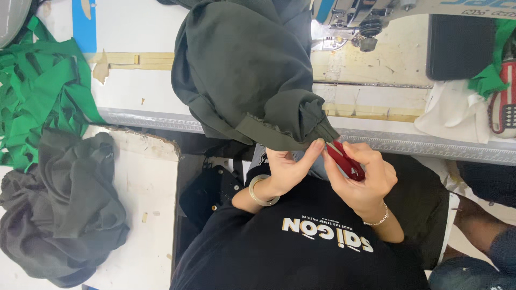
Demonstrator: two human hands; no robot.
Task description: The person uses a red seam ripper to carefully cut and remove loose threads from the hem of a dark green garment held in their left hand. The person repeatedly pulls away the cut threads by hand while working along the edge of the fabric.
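A dark green garment (247,75) hangs over the front edge of the sewing table (140,102). My left hand (290,166) pinches its ribbed cuff (317,129) at the lower right, thumb pressed on the fabric. My right hand (363,177) holds small red thread snips (344,159), their tip right at the cuff edge. A pale bangle sits on my left wrist and a thin chain bracelet on my right.
A sewing machine (371,16) stands at the back right of the table. Green fabric strips (37,91) pile at the left. A heap of dark garments (59,209) lies on a white side table (150,204). White cloth (451,113) rests at the right.
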